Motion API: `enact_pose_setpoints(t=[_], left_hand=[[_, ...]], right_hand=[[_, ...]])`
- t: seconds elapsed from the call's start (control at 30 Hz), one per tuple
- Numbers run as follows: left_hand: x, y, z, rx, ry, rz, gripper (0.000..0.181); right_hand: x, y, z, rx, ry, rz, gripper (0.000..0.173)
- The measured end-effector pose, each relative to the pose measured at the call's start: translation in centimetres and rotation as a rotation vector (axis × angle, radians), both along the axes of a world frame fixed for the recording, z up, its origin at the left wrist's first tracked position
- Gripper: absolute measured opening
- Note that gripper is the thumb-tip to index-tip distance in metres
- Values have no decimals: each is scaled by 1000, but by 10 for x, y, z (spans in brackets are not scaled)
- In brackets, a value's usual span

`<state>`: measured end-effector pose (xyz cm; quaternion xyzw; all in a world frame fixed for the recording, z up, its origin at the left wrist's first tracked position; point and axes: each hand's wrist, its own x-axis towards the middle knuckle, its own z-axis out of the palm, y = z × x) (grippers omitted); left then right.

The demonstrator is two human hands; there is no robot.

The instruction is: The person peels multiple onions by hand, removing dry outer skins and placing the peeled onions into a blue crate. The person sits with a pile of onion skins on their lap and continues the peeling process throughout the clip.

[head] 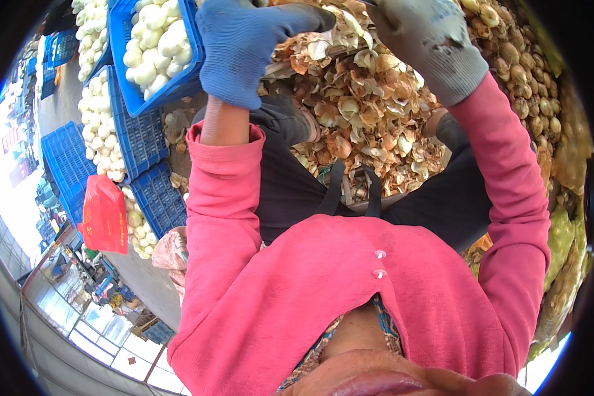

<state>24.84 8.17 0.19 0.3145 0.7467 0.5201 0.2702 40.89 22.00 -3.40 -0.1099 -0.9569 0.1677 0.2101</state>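
My left hand (255,47), in a blue knit glove, is at the top edge with its thumb stretched to the right. Its fingers run out of the picture, so what they hold cannot be seen. To the right is my right hand (425,42) in a worn, pale grey glove with a hole near the wrist. A thin dark edge shows by its fingertips, too cut off to identify. Below and between both hands lies a heap of dry onion skins (356,109), with some onions among them.
Beside my left hand stands a blue plastic crate (195,59) of peeled white onions (153,44). More filled blue crates (138,123) and a red plastic bag (105,215) are farther left. Unpeeled onions (529,74) are piled at the right, near yellow-green mesh sacks (559,242).
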Motion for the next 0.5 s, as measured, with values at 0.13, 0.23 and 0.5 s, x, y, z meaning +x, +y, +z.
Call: enact_pose_setpoints(t=[0.13, 0.23, 0.5], left_hand=[[-5, -7, 6, -37, -31, -96, 44], [9, 2, 7, -61, 11, -98, 41], [-4, 0, -21, -15, 184, -105, 74]], right_hand=[[-11, -4, -11, -13, -47, -63, 21], [-9, 8, -14, -88, 10, -65, 23], [-15, 14, -26, -172, -137, -28, 15]])
